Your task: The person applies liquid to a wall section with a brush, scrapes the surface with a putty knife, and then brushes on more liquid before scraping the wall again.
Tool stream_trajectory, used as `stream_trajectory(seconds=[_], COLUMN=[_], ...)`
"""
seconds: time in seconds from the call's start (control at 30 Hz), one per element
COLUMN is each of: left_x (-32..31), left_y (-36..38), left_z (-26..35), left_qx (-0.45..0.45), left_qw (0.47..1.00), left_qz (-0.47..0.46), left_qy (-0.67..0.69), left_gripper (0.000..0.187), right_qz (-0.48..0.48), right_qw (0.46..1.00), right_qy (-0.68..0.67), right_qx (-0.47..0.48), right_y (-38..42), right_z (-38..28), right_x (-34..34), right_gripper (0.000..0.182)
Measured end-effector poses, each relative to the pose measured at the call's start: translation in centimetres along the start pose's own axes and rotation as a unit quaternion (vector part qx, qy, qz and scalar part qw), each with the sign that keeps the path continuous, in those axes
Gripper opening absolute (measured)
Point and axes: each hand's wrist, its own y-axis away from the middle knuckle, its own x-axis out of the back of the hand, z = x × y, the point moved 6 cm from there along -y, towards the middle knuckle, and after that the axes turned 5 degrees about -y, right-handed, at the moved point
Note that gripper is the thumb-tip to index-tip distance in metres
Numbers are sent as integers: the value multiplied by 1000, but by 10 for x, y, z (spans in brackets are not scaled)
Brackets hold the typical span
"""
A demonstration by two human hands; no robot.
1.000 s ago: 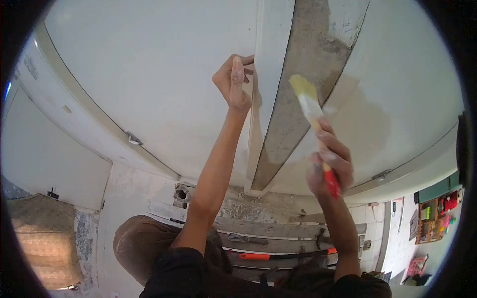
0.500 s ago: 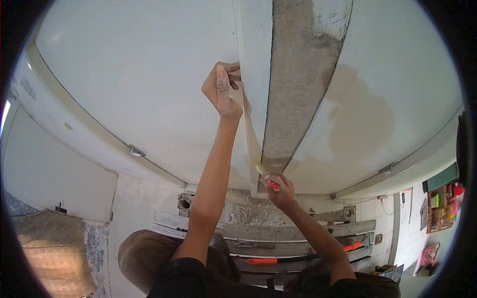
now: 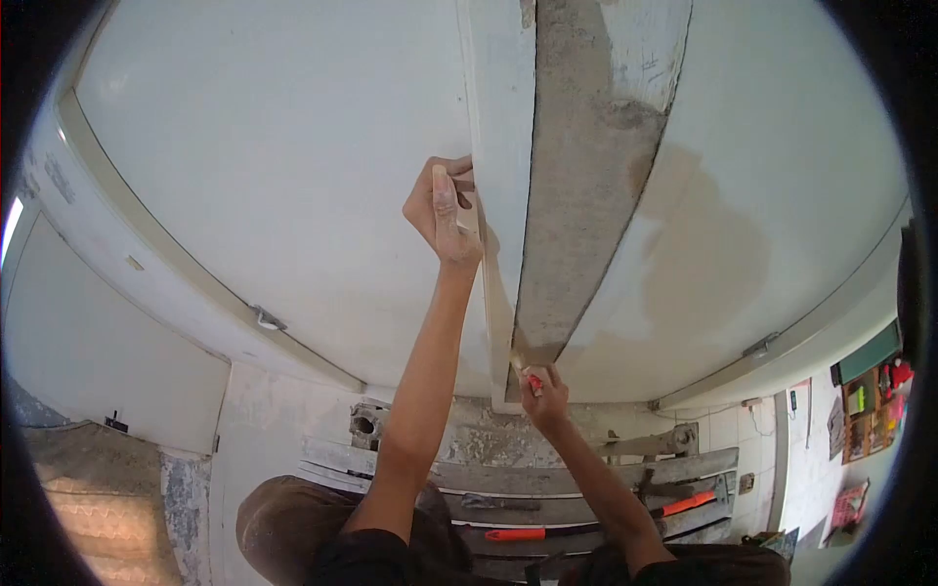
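My right hand (image 3: 545, 398) grips a small red-handled brush (image 3: 532, 381). Its pale tip lies against the lower end of the raised white trim (image 3: 501, 127), beside the rough grey cement strip (image 3: 576, 195). Higher up, my left hand (image 3: 445, 210) is at the trim's left edge with its fingers curled in and its thumb bent over. A pale beige surface (image 3: 468, 217) shows between thumb and palm; I cannot tell whether it is a held piece.
Smooth white panels (image 3: 283, 166) flank the trim, with a metal latch (image 3: 267, 318) at the left one's border. Below lies a slatted grey bench (image 3: 547, 479) bearing an orange-handled tool (image 3: 516, 534). A wooden shelf (image 3: 860, 420) with colourful things stands at right.
The view has tilted slightly, so the surroundings sit lower in it. My left hand has slid a little down along the trim; the brush tip has moved slightly toward the strip's lower end.
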Motion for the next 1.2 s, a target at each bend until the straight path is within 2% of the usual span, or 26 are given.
stream_trajectory(seconds=[0.07, 0.1, 0.13, 0.17, 0.2, 0.27, 0.4, 0.43, 0.5, 0.53, 0.57, 0.63, 0.7, 0.73, 0.8, 0.87, 0.9, 0.93, 1.0, 1.03, 1.07, 1.1, 1.17, 1.2], left_x=[3, 1, 1, 1, 0, 1, 2, 1, 1, 2, 2, 1, 2, 2, 0, 2, 2, 1, -2, -3, -2, -3, -2, 1], left_y=[6, 5, 5, 7, 6, 8, 8, 8, 7, 8, 7, 5, 7, 7, 5, 10, 11, 11, 9, 10, 9, 8, 10, 11], left_z=[0, 0, 1, 2, 1, -4, -2, 0, 2, 1, 1, 6, 12, 12, 9, 1, 3, 3, 5, 7, 8, 8, 6, 3], left_qx=[24, 21, 19, 19, 15, 34, 21, 30, 30, 35, 39, 29, 23, 26, 14, 26, 29, 43, 55, 53, 51, 51, 58, 59], left_qw=[1000, 1000, 999, 998, 998, 997, 998, 998, 998, 998, 998, 999, 999, 999, 999, 999, 999, 998, 996, 997, 997, 997, 996, 996], left_qz=[6, 8, 24, 39, 40, 46, 40, 38, 37, 35, 33, 28, 23, 24, 28, 34, 32, 38, 45, 54, 60, 59, 60, 61], left_qy=[-16, -15, 11, 36, 37, 46, 51, 45, 42, 33, 26, 12, -2, -2, 7, 27, 26, 35, 45, 28, 10, 9, 16, 15], left_gripper=[60, 60, 59, 58, 58, 59, 60, 60, 60, 59, 58, 57, 57, 57, 57, 55, 55, 55, 54, 56, 57, 57, 58, 58], right_qz=[111, 182, 196, 219, 263, 403, 337, 308, 259, 160, 162, 165, 63, 68, 98, 208, 208, 246, 313, 343, 425, 447, 370, 374], right_qw=[981, 950, 938, 917, 888, 797, 813, 807, 860, 882, 875, 920, 988, 986, 973, 909, 910, 890, 822, 775, 778, 778, 768, 786], right_qy=[-136, -216, -239, -225, -240, -284, -264, -272, -184, -299, -256, -181, -15, -13, -146, -259, -258, -205, -93, -36, -134, -97, -185, -94], right_qx=[82, 131, 158, 246, 291, 349, 395, 424, 399, 328, 378, 307, 142, 149, 148, 254, 251, 324, 466, 529, 442, 430, 490, 483], right_y=[-17, -44, -59, -78, -97, -136, -175, -170, -143, -125, -108, -70, -51, -52, -64, -95, -105, -144, -205, -197, -215, -227, -252, -245], right_z=[-70, -111, -140, -169, -194, -245, -257, -242, -211, -161, -149, -118, -95, -100, -114, -181, -210, -235, -279, -317, -343, -355, -347, -332], right_x=[47, 78, 108, 136, 161, 201, 204, 193, 163, 132, 118, 89, 68, 73, 100, 162, 171, 209, 279, 276, 281, 282, 264, 253], right_gripper=[25, 25, 25, 30, 18, 23, 22, 19, 19, 21, 20, 21, 18, 18, 24, 21, 21, 21, 28, 33, 24, 22, 21, 22])
